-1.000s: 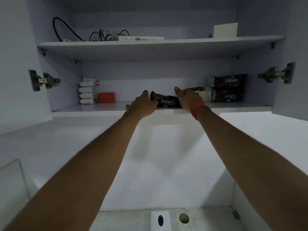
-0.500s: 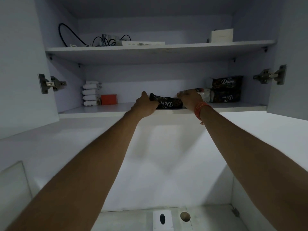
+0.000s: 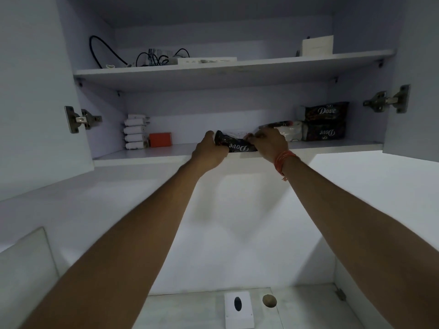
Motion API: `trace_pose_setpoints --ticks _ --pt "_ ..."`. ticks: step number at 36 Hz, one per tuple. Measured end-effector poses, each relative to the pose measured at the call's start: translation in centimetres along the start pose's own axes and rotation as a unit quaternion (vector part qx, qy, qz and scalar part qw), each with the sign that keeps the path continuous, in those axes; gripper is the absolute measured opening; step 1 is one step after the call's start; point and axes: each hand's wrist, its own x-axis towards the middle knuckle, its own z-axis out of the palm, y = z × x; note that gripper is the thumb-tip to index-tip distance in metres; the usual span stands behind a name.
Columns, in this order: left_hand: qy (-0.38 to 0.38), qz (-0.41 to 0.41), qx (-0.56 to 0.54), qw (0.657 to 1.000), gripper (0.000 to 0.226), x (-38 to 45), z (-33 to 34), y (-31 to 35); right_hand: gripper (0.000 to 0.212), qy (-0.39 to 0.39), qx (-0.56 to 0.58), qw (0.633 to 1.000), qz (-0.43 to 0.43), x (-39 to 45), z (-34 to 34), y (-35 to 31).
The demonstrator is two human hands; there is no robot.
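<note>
An open wall cabinet fills the upper half of the frame, its doors swung out to the left and right edges. Two bare arms rise from the lower corners and meet at the front of the lower shelf, just right of centre. Between the two hands, at that front edge, lies a dark Dove packet, its lettering upside down. The left hand grips the packet's left end, thumb raised beside it and fingers wrapped under. The right hand has its fingers curled over the right end and holds it, so the packet spans the gap between them, touching both. To the right on the same shelf stand two stacked Dove packs, with a pale wrapped bundle between them and the right hand. At the shelf's left end sits a stack of white items with an orange box just beside it. The upper shelf carries black cables at the left and a white box at the right. A red thread circles the right wrist.
</note>
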Motion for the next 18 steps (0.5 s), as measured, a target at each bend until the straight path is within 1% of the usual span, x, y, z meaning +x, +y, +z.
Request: trace_pose_setpoints --ticks 2,4,7,10,12,15,16,18 --pt "0.026 0.023 -0.066 0.997 0.067 -1.2 0.2 -0.1 0.026 0.025 0.02 0.999 -0.022 -1.6 -0.2 -0.2" --pt "0.07 0.041 -0.153 0.985 0.065 -3.2 0.4 -0.4 0.022 0.062 0.089 0.994 -0.03 -4.0 -0.1 -0.4" --pt "0.115 0.055 -0.273 0.954 0.063 -6.8 1.3 -1.8 0.028 0.131 0.203 0.969 -0.052 -9.0 0.6 -0.6" --pt "0.122 0.034 -0.384 0.915 0.062 -10.4 2.9 -4.2 0.034 0.171 0.234 0.952 -0.098 -14.1 2.0 -0.2" --pt "0.125 0.017 -0.446 0.886 0.063 -12.9 4.0 -5.6 0.035 0.175 0.245 0.946 -0.121 -17.4 3.2 0.7" --pt "0.148 -0.034 -0.487 0.86 0.069 -17.3 6.3 -8.7 0.036 0.152 0.237 0.952 -0.118 -23.4 5.7 3.0" --pt "0.158 -0.044 -0.493 0.855 0.071 -18.4 7.1 -9.6 0.037 0.15 0.239 0.952 -0.115 -25.0 6.3 3.6" --pt "0.168 -0.078 -0.484 0.855 0.075 -21.0 9.2 -12.0 0.04 0.133 0.243 0.957 -0.09 -28.5 7.8 5.2"
